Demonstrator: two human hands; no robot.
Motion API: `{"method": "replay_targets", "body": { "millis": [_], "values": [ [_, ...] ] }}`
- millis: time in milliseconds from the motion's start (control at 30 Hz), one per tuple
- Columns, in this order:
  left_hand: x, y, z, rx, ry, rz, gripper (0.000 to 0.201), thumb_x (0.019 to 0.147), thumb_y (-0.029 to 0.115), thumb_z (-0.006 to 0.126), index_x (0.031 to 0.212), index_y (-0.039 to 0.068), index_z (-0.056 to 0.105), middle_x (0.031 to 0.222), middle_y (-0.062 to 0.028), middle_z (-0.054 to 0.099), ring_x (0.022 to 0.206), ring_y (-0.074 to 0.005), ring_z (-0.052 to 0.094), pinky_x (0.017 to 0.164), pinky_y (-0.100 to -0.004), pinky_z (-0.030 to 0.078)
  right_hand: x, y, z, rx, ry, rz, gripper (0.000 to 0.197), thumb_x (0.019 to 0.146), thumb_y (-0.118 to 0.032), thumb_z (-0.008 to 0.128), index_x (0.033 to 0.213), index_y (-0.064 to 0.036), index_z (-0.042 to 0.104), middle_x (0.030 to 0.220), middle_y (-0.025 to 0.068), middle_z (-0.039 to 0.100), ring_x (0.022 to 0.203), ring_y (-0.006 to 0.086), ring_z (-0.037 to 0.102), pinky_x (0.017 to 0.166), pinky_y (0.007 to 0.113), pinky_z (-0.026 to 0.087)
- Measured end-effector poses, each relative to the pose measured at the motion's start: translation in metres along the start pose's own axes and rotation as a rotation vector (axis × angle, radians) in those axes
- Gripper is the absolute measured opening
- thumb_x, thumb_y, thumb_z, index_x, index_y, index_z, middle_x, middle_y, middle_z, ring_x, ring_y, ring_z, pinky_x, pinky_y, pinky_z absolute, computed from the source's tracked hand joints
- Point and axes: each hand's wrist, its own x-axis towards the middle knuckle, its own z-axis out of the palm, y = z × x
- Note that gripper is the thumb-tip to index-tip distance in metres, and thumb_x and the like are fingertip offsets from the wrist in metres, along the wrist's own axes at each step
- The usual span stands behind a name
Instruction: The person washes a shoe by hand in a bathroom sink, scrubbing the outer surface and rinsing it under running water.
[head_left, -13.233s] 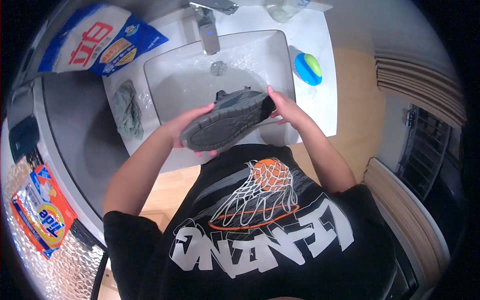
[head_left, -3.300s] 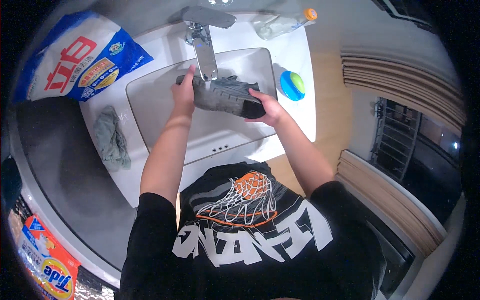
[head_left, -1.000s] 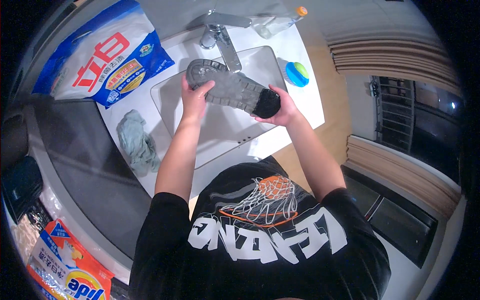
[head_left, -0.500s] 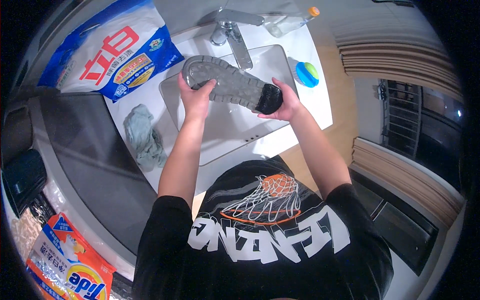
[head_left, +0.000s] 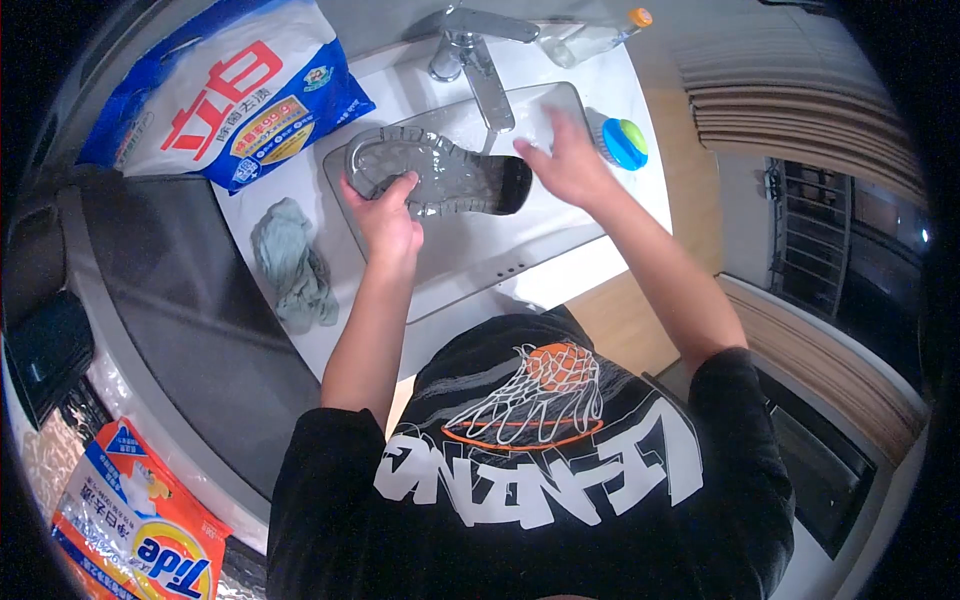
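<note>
A wet shoe (head_left: 445,175) lies sole up over the sink (head_left: 470,255), its grey tread facing me and a black end toward the right. My left hand (head_left: 388,222) grips the left end, thumb across the sole and fingers hidden beneath. Free of the shoe, my right hand (head_left: 572,165) hovers just past the black end, thumb apart and fingers stretched out, partly smeared by motion. Just right of that hand stands a scrub brush (head_left: 622,145) with a blue and green top. The chrome faucet (head_left: 488,90) reaches over the sink behind the shoe.
A crumpled grey-green cloth (head_left: 290,262) rests on the white counter left of the sink. Behind it sits a large blue and white detergent bag (head_left: 235,100). A clear bottle with an orange cap (head_left: 595,42) lies at the back right. An orange bag (head_left: 140,515) is at lower left.
My right hand has let go of the shoe's black end and moved up and away from it. The shoe has turned nearly level, still in my left hand.
</note>
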Motion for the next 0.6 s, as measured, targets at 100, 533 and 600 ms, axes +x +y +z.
{"method": "replay_targets", "body": {
  "millis": [100,533,600],
  "values": [
    [0.007,-0.007,-0.014,0.109,0.055,0.011,0.071,0.066,-0.017,0.068,0.129,0.010,0.048,0.117,-0.0078,0.060,0.108,-0.0265,0.059,0.090,-0.0432,0.052,0.010,-0.069,-0.049,0.103,0.261,-0.361,0.075,0.086,-0.032,0.070,0.145,-0.0033,0.033,0.149,0.0221,0.034,0.113,0.0376,0.060,0.086,0.039,0.056],
    [-0.003,-0.034,-0.060,0.114,0.183,-0.140,0.057,0.070,-0.016,0.065,0.122,0.003,0.053,0.113,-0.0138,0.063,0.101,-0.0283,0.064,0.087,-0.0393,0.054,0.025,-0.072,-0.042,-0.350,0.108,-0.325,0.075,0.086,-0.039,0.066,0.146,-0.0054,0.035,0.156,0.0122,0.031,0.110,0.0368,0.061,0.086,0.042,0.054],
    [-0.003,-0.036,-0.061,0.137,0.193,-0.158,0.056,0.071,-0.016,0.065,0.122,0.003,0.054,0.114,-0.0137,0.063,0.101,-0.0284,0.063,0.088,-0.0391,0.053,0.025,-0.055,-0.039,-0.336,0.208,-0.452,0.068,0.087,-0.034,0.067,0.143,-0.0053,0.040,0.154,0.0131,0.036,0.099,0.0326,0.067,0.080,0.039,0.055]
  ]
}}
